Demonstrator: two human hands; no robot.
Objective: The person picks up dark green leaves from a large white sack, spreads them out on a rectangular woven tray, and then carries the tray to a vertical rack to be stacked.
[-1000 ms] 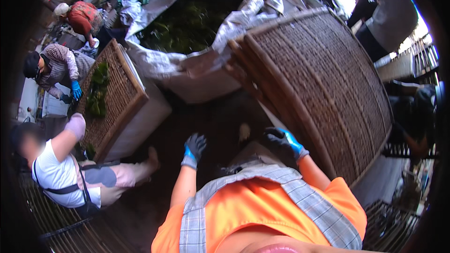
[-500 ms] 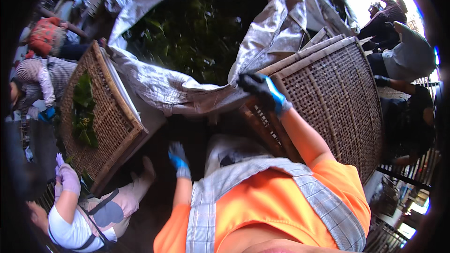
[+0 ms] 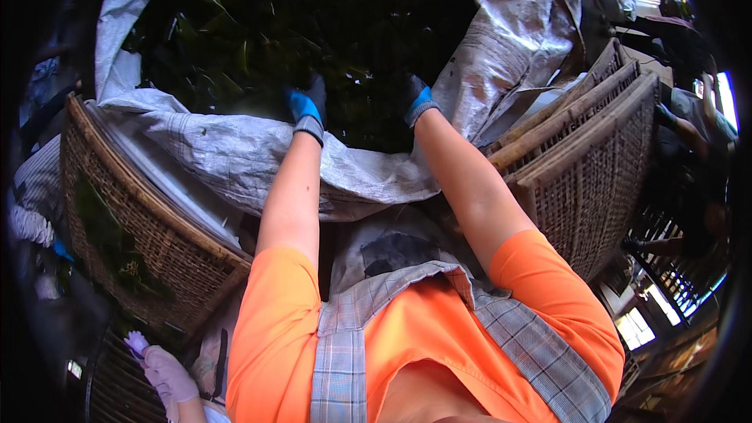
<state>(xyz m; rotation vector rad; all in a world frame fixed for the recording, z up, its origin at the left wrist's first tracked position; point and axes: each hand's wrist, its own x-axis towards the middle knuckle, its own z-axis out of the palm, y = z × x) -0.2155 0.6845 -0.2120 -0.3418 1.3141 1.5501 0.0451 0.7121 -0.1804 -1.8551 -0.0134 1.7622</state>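
A heap of dark green leaves (image 3: pixel 235 55) fills a wide opening lined with a silvery woven plastic sheet (image 3: pixel 211 137). Both my arms reach over the sheet's near rim. My left hand (image 3: pixel 309 103), in a blue and dark glove, is over the leaves at the near edge. To its right, my right hand (image 3: pixel 419 100), gloved the same way, is beside the sheet's right fold. The dark fingers of both gloves blend into the leaves, so their grip cannot be made out.
A framed woven bamboo tray (image 3: pixel 157 219) with leaves on it leans at my left. Several stacked woven trays (image 3: pixel 580 180) stand at my right. A co-worker's purple-gloved hand (image 3: pixel 137 342) shows at lower left. Other people work at the far right.
I have moved closer to the leaves. My right hand has left the right-hand trays and sheet edge; my left has risen from my side. Both now reach over the leaves.
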